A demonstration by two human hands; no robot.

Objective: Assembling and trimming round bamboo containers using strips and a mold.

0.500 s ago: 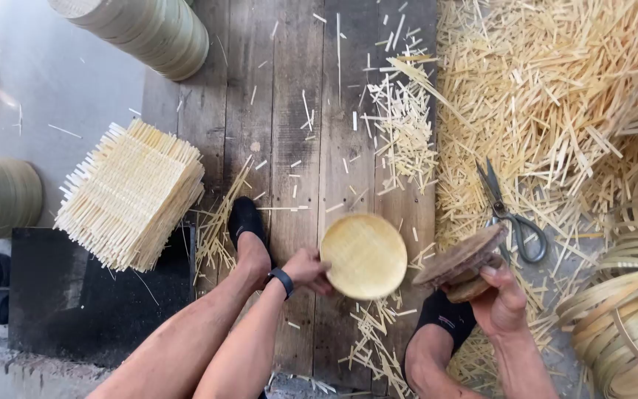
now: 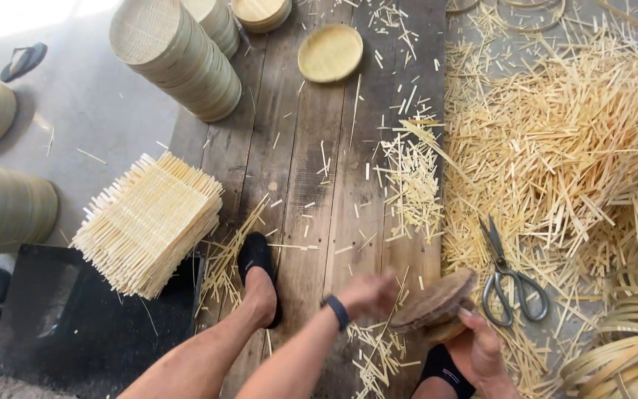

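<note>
Scissors lie right of the wooden disc (held low), woven mats stacked left, round tray beyond.

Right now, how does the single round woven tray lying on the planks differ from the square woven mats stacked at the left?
The round tray is a disc with a neat rim; the square mats have loose strip ends sticking out. The round tray lies alone, flat on the planks; the square mats form a tilted pile. Both are pale woven bamboo.

Splint-strewn plank floor, scissors
</note>
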